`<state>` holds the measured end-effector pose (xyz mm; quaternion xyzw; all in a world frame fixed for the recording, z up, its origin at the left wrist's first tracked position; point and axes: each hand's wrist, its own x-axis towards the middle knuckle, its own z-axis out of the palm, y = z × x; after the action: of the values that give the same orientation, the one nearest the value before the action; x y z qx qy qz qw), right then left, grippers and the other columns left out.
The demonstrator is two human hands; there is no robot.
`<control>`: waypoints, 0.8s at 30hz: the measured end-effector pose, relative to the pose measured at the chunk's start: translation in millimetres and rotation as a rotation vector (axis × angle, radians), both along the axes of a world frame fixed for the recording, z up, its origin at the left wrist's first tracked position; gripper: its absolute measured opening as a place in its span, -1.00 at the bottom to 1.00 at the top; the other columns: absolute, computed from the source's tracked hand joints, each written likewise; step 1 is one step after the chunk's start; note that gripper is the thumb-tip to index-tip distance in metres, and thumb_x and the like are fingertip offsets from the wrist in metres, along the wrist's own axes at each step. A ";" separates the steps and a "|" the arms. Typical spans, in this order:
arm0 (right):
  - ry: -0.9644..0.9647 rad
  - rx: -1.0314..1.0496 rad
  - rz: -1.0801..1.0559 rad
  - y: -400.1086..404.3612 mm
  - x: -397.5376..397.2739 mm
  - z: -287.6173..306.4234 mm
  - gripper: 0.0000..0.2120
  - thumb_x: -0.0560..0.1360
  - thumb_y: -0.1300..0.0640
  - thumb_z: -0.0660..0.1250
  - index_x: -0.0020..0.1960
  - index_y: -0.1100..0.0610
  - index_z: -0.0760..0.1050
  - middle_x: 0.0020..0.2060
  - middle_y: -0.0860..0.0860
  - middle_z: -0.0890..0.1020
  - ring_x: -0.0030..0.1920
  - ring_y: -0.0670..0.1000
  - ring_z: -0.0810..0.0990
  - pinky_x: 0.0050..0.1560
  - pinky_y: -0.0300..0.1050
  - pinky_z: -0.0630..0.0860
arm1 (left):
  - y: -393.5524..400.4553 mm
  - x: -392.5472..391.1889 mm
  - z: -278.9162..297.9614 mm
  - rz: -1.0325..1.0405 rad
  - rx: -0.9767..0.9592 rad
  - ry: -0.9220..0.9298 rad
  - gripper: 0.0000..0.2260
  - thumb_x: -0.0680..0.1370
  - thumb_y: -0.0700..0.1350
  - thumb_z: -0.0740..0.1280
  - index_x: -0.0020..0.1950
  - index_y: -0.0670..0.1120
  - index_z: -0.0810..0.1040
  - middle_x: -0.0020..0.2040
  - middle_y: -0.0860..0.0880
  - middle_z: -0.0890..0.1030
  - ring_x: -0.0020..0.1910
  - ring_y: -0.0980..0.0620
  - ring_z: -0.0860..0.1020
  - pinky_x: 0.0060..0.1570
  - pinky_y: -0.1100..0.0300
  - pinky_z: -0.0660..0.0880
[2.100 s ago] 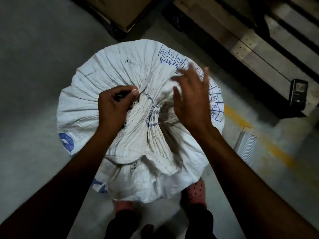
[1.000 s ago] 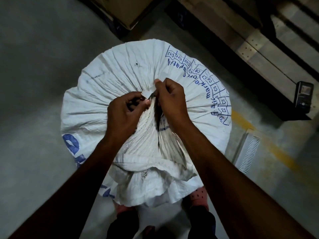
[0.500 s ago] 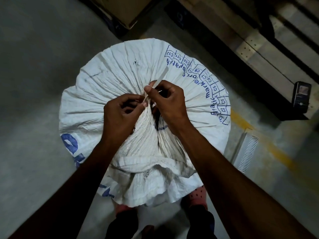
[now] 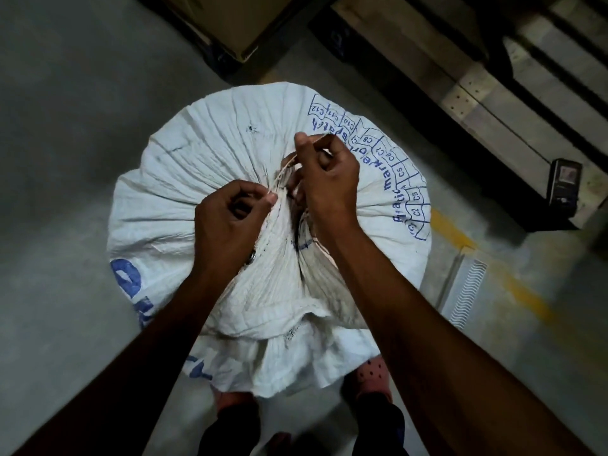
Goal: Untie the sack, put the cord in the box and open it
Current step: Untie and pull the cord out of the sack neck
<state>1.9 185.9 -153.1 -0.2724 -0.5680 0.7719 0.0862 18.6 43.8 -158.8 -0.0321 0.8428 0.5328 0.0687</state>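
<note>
A full white woven sack with blue print stands on the floor below me, its mouth gathered and tied at the middle. A thin pale cord runs around the gathered neck. My left hand pinches the cord at the neck between thumb and forefinger. Just right of it, my right hand is raised a little and pinches a strand of the cord between its fingertips. The knot itself is partly hidden behind my fingers. The loose sack top fans out toward my feet.
A cardboard box sits on a dark pallet beyond the sack. A wooden pallet lies at the upper right with a small black device on its edge. A yellow floor line and a white ribbed strip lie to the right.
My right hand came in from open above the sack, took the cord at the neck, and has now pulled a strand up and to the right. My left hand has kept pinching the neck.
</note>
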 end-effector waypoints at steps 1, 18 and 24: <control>0.012 -0.017 -0.023 2.4 -0.7 2.2 -0.81 0.59 0.15 0.40 -0.12 0.20 0.46 -0.34 0.18 0.66 -0.44 0.11 0.54 -0.43 -0.17 0.42 | 1.7 0.2 1.2 0.008 0.016 0.005 -0.94 0.53 -0.10 0.52 -0.10 -0.04 0.68 -0.29 -0.16 0.67 -0.38 0.14 0.51 -0.33 0.28 0.43; 0.109 -0.003 -0.395 106.1 -13.9 27.4 -0.84 0.68 0.11 0.26 0.00 0.18 0.50 -0.41 0.07 0.45 -0.57 -0.04 0.41 -0.53 -0.22 0.37 | 31.4 -6.8 6.0 -0.226 -0.013 0.007 -0.98 0.52 -0.07 0.52 -0.09 0.01 0.75 -0.23 0.04 0.74 -0.25 0.15 0.64 -0.17 0.21 0.53; 0.000 0.159 -0.240 141.3 28.7 8.3 -0.80 0.66 0.04 0.29 -0.04 0.00 0.67 -0.37 0.07 0.40 -0.47 -0.07 0.27 -0.50 -0.18 0.23 | 44.3 -12.5 6.2 -0.411 -0.066 -0.051 -0.97 0.48 -0.03 0.55 -0.11 0.04 0.77 -0.19 0.07 0.77 -0.16 0.16 0.71 -0.01 0.02 0.64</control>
<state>30.6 327.2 -144.8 -0.3306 -0.5906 0.7086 0.1994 6.0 88.1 -152.5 0.1250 0.8467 0.4786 0.1962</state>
